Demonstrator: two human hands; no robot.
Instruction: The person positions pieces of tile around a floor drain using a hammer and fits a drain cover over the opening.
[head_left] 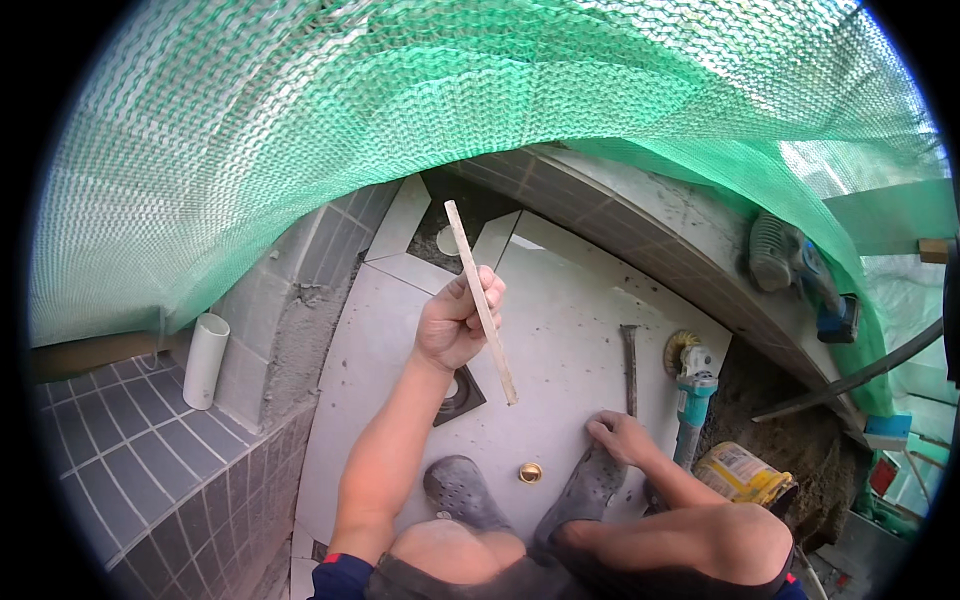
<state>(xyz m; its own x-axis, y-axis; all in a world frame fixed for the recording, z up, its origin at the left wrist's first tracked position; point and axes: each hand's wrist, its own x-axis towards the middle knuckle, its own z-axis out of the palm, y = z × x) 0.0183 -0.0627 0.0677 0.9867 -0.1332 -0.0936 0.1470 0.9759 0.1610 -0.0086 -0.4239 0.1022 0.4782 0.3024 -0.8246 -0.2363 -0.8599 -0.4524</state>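
Observation:
My left hand (455, 322) is raised over the floor, fingers closed around a thin, pale strip of tile (496, 350). Both ends of the strip stick out past the fist, and it leans with its upper end to the left. My right hand (622, 438) hangs low over the right clog (588, 485), beside the near end of a dark bar-like tool (629, 365) on the floor. The fingers of that hand bend downward and are partly hidden, so whether they grip anything does not show.
Pale floor tiles (560, 300) surround a square drain (462, 395); a round brass piece (530, 473) lies nearby. An angle grinder (692, 400) and yellow bucket (745, 472) stand right. A white pipe (206, 362) rises from the tiled ledge (130, 440). Green netting (420, 120) hangs ahead.

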